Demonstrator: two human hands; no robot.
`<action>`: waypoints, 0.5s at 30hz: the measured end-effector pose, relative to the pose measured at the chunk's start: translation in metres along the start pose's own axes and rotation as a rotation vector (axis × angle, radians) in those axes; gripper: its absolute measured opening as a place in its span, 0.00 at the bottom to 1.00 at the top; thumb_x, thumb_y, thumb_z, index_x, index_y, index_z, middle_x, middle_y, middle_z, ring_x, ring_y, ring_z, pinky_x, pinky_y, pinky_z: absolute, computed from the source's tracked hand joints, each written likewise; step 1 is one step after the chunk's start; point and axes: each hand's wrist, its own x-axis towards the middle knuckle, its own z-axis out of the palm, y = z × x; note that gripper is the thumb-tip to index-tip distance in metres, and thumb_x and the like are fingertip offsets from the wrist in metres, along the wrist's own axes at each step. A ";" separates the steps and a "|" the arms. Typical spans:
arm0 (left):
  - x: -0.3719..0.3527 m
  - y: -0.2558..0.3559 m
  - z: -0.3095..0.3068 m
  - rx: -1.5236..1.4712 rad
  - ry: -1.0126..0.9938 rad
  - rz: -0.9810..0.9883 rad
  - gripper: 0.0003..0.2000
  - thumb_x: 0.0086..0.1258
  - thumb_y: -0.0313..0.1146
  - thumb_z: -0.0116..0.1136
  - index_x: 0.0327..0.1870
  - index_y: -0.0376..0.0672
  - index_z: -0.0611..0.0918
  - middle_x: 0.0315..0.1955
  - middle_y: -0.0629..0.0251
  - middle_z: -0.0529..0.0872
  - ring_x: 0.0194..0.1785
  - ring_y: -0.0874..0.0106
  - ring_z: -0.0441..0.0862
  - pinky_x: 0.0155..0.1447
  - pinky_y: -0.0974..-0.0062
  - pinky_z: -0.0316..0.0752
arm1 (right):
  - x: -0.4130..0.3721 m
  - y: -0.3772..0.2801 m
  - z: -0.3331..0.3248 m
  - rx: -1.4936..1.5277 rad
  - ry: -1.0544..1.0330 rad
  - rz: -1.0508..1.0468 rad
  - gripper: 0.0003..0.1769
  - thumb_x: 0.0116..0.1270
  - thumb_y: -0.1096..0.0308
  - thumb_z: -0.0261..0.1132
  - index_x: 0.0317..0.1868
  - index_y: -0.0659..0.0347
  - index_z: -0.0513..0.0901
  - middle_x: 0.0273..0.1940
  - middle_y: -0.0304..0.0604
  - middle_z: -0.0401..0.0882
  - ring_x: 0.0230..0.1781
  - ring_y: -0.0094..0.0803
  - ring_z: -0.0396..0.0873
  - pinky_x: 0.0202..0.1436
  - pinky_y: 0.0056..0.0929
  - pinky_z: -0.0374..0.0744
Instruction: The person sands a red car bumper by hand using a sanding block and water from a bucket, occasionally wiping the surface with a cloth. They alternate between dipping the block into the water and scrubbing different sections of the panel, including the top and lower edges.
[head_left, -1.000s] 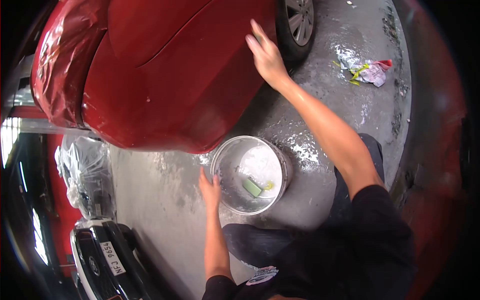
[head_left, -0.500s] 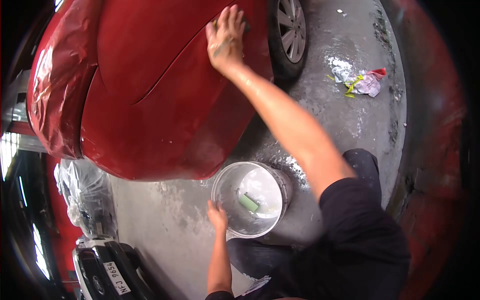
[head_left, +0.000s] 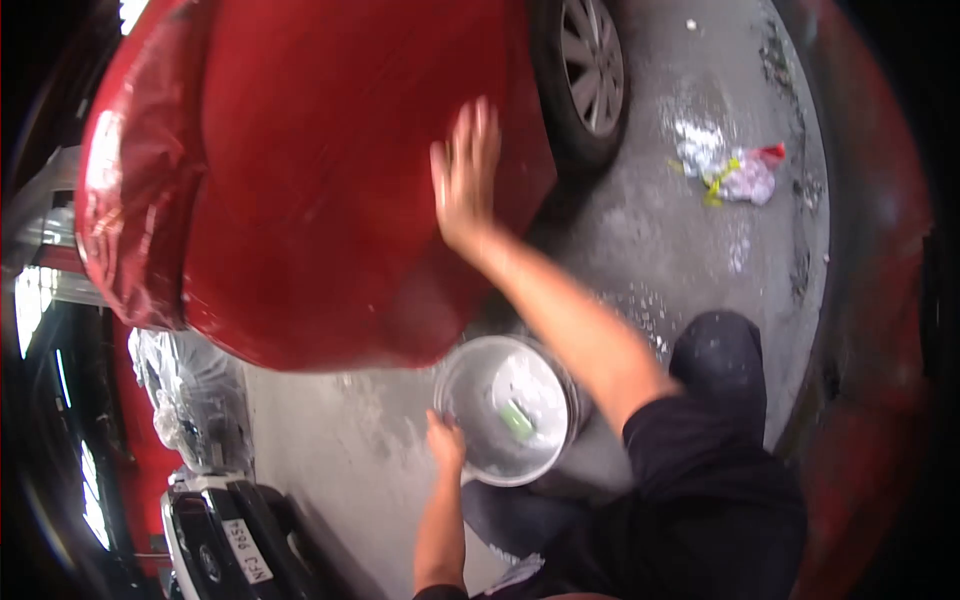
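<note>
My right hand (head_left: 466, 185) lies against the red car body panel (head_left: 330, 190), fingers stretched out and a little blurred. Whether anything sits under that palm is hidden. Lower down, my left hand (head_left: 446, 438) grips the rim of a grey bucket (head_left: 447, 385) at its left side. Inside the bucket are whitish liquid and a green rectangular block (head_left: 517, 421).
A car wheel (head_left: 592, 70) stands beyond the panel. Crumpled plastic bags (head_left: 748, 180) lie on the wet floor (head_left: 690, 255). Wrinkled plastic film (head_left: 140, 210) covers part of the car. A black car bumper with a number plate (head_left: 247, 550) is at lower left.
My right hand has moved down the panel, toward the bucket. The view has shifted slightly. My left hand stays at the bucket rim.
</note>
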 end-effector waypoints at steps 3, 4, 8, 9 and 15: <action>0.001 0.015 -0.009 -0.008 -0.030 -0.047 0.14 0.81 0.35 0.60 0.58 0.37 0.74 0.40 0.36 0.90 0.46 0.33 0.87 0.51 0.37 0.78 | -0.147 -0.023 0.001 0.178 -0.211 0.168 0.50 0.84 0.63 0.59 0.90 0.64 0.35 0.89 0.71 0.26 0.89 0.75 0.26 0.89 0.69 0.42; 0.004 0.015 -0.011 -0.023 0.000 -0.032 0.14 0.81 0.35 0.60 0.58 0.37 0.74 0.40 0.36 0.90 0.46 0.33 0.87 0.51 0.37 0.78 | -0.163 -0.008 0.004 0.161 -0.245 0.133 0.50 0.83 0.62 0.59 0.90 0.66 0.36 0.89 0.72 0.25 0.89 0.75 0.26 0.90 0.68 0.41; 0.005 0.014 -0.011 0.050 -0.086 -0.052 0.16 0.81 0.35 0.58 0.64 0.39 0.74 0.44 0.35 0.90 0.49 0.34 0.87 0.53 0.38 0.78 | -0.030 0.052 0.001 0.126 -0.058 0.414 0.45 0.92 0.45 0.42 0.89 0.72 0.41 0.89 0.72 0.31 0.91 0.67 0.31 0.92 0.56 0.40; 0.003 0.015 -0.014 0.080 -0.161 -0.109 0.19 0.81 0.35 0.58 0.68 0.40 0.74 0.50 0.34 0.89 0.53 0.35 0.87 0.55 0.40 0.79 | -0.009 0.062 -0.002 0.186 -0.068 0.529 0.46 0.91 0.42 0.42 0.88 0.73 0.43 0.89 0.72 0.30 0.91 0.66 0.31 0.92 0.55 0.41; -0.005 0.034 -0.033 0.419 0.273 0.491 0.33 0.74 0.27 0.59 0.82 0.43 0.69 0.74 0.39 0.75 0.75 0.39 0.73 0.77 0.45 0.70 | -0.092 0.051 -0.072 0.642 -0.446 0.478 0.43 0.91 0.44 0.43 0.91 0.61 0.40 0.92 0.60 0.32 0.93 0.52 0.32 0.93 0.50 0.37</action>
